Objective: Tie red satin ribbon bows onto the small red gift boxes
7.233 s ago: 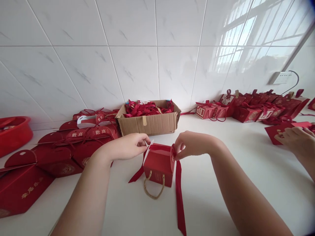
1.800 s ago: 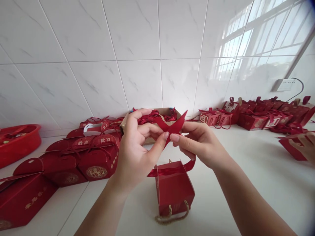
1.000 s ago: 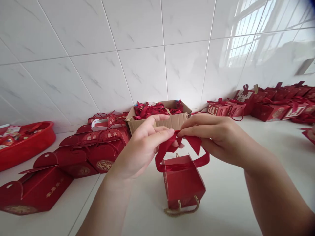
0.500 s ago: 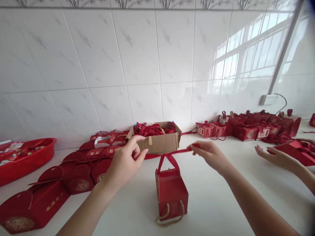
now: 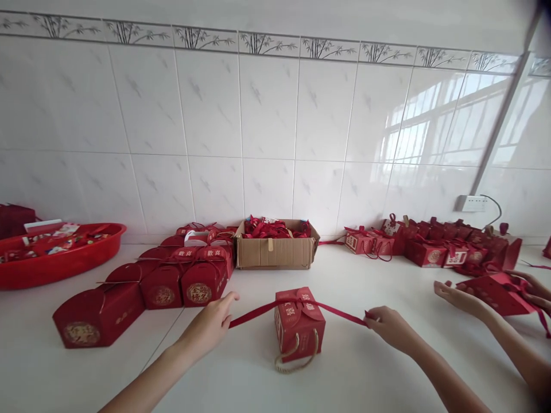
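A small red gift box [image 5: 300, 330] with a rope handle stands on the white table, its top flaps folded together. A red ribbon [image 5: 258, 312] crosses the top of the box, knotted or crossed at the middle, and stretches out to both sides. On the left, my left hand [image 5: 212, 321] is closed on one ribbon end, with its index finger pointing out. My right hand [image 5: 390, 326] pinches the other end at the right. Neither hand touches the box.
Finished-looking red boxes [image 5: 99, 310] stand in rows at left, beside a red basin [image 5: 64, 267] of sweets. A cardboard box [image 5: 275, 252] of ribbons sits by the wall. More red boxes [image 5: 424, 252] stand at right, where another person's hands [image 5: 462, 301] handle a red box [image 5: 499, 292].
Both my hands have moved apart and lower, pulling the ribbon down flat onto the box top, where it stood in a loop. My left hand now holds an end. The view has tilted up.
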### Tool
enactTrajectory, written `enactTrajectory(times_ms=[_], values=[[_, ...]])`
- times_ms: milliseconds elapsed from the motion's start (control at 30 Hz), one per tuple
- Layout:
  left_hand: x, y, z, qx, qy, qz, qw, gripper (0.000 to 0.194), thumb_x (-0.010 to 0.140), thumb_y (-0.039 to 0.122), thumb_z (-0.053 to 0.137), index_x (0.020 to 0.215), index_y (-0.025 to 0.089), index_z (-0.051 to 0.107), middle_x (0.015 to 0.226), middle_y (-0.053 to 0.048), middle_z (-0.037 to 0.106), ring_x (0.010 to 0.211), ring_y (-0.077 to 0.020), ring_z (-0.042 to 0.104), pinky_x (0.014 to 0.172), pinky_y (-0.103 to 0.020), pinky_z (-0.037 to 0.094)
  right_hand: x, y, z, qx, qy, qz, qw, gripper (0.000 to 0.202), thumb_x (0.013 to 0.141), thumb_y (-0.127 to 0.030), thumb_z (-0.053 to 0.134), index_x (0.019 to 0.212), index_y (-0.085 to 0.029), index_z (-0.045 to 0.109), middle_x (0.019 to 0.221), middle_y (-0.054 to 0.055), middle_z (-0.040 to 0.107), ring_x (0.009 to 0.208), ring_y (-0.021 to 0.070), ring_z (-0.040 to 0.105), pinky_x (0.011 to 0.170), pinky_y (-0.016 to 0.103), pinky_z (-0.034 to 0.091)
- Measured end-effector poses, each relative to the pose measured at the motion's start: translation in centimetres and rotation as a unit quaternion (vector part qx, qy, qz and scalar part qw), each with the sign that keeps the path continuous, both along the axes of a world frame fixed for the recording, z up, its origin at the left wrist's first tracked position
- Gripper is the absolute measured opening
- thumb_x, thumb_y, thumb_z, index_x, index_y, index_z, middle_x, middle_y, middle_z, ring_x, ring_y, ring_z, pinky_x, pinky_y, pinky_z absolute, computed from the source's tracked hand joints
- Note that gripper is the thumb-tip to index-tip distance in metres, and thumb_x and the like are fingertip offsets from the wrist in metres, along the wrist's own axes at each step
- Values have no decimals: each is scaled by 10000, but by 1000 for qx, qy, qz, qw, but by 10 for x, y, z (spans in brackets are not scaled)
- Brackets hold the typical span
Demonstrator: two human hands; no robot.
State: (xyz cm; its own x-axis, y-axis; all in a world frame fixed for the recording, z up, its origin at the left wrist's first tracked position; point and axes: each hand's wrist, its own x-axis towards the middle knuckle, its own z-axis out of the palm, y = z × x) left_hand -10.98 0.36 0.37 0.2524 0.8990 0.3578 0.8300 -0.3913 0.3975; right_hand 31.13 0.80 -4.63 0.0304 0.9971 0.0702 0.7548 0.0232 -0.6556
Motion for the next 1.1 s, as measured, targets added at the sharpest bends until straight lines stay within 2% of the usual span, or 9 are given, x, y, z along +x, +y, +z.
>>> enactTrajectory(times_ms=[133,200,333,433,533,633,733,900,1100], values=[[27,4,5,53,-33,-14,998,161,783,258,474,913,212,557,978,-78,585,969,-253,550,865,-389,429,-16,13,13,123,19,-48,991,320,759,-409,522,975,-210,648,1089,100,622,914,248,613,760,349,464],[47,5,7,19,-98,-30,995,178,810,332,490,938,218,539,1029,-76,581,1020,-247,543,907,-388,421,-34,19,24,161,49,-34,985,346,793,-463,491,986,-208,622,1106,101,608,951,243,599,773,346,462],[85,4,1,-92,-229,-47,968,269,797,427,549,963,220,503,1086,-76,566,1053,-236,537,918,-375,428,-79,27,37,56,159,72,983,386,820,-556,470,798,-181,561,758,47,618,691,179,577,654,311,439],[100,4,-6,-137,-286,-44,947,306,767,416,599,963,218,472,1106,-80,545,1070,-235,518,920,-375,423,-102,28,34,-32,278,144,949,404,783,-569,554,709,-184,456,652,-26,501,591,110,474,559,242,367],[104,4,-8,-175,-334,-41,925,350,747,402,627,975,219,436,1104,-80,527,1081,-233,500,889,-355,435,-111,25,28,-89,363,162,913,442,735,-531,647,688,-192,368,623,-63,405,542,70,381,502,205,284],[104,6,-8,-213,-363,-33,907,420,729,411,650,1015,224,406,1082,-70,511,1055,-224,499,854,-334,440,-112,22,25,-105,394,151,901,456,727,-516,665,689,-198,340,630,-61,406,545,68,380,492,200,272],[101,9,-10,-241,-371,-27,896,455,715,426,671,1021,222,403,1021,-44,503,937,-194,525,808,-318,435,-112,20,25,-111,388,142,904,459,731,-536,651,700,-204,336,638,-58,403,541,70,364,471,200,247],[98,12,-10,-281,-352,-90,888,349,739,482,641,763,182,464,767,15,497,727,-133,477,675,-256,382,-106,22,26,-100,325,133,931,464,796,-618,508,669,-195,365,603,-58,321,522,72,235,461,226,167],[101,9,-3,-245,-339,-62,906,422,724,460,659,613,185,359,612,61,378,591,-92,350,557,-220,290,-95,17,39,-81,278,157,944,514,787,-590,536,556,-186,317,565,-57,248,525,78,195,483,253,138]])
